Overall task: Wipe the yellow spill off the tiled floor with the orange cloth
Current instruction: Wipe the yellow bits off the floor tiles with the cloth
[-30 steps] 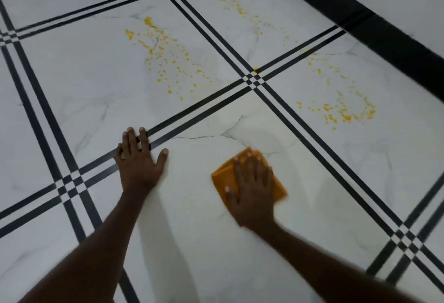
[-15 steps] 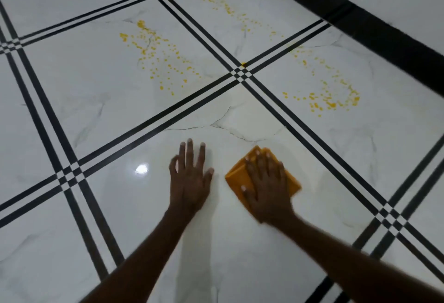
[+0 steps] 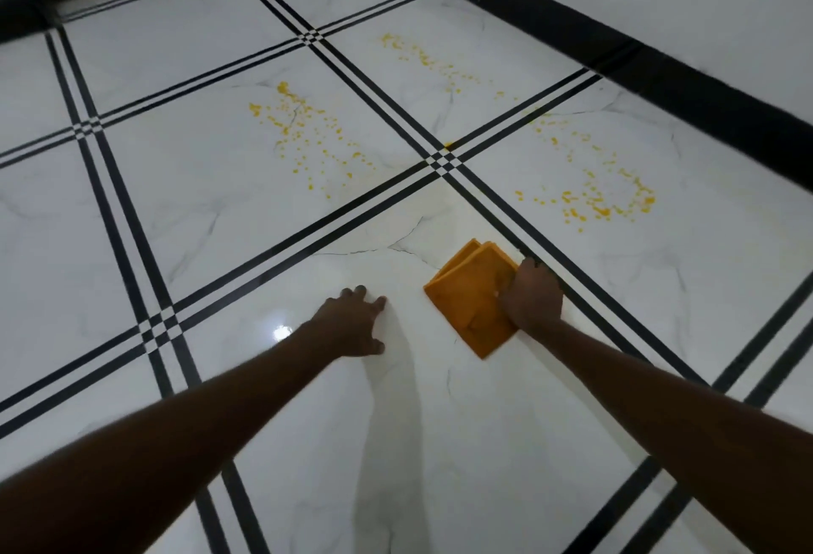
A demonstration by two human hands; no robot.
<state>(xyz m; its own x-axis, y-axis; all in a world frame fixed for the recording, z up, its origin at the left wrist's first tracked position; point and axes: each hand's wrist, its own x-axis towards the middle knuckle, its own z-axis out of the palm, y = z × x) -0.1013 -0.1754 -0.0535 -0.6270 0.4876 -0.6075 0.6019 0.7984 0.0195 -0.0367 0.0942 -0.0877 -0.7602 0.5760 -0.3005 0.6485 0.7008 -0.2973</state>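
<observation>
A folded orange cloth lies flat on the white tiled floor. My right hand presses on its right edge, fingers curled over it. My left hand rests on the bare tile to the cloth's left, fingers spread, holding nothing. Yellow spill drops lie in three patches beyond the cloth: one on the far-left tile, one on the far tile, one on the right tile. All three are apart from the cloth.
Black double grout lines cross just beyond the cloth. A black skirting band runs along a white wall at the right. A bright light reflection shines on the tile by my left arm.
My left hand moved from the left grout line to beside the cloth. The right hand slid to the cloth's right edge, uncovering most of it. The view pulled back.
</observation>
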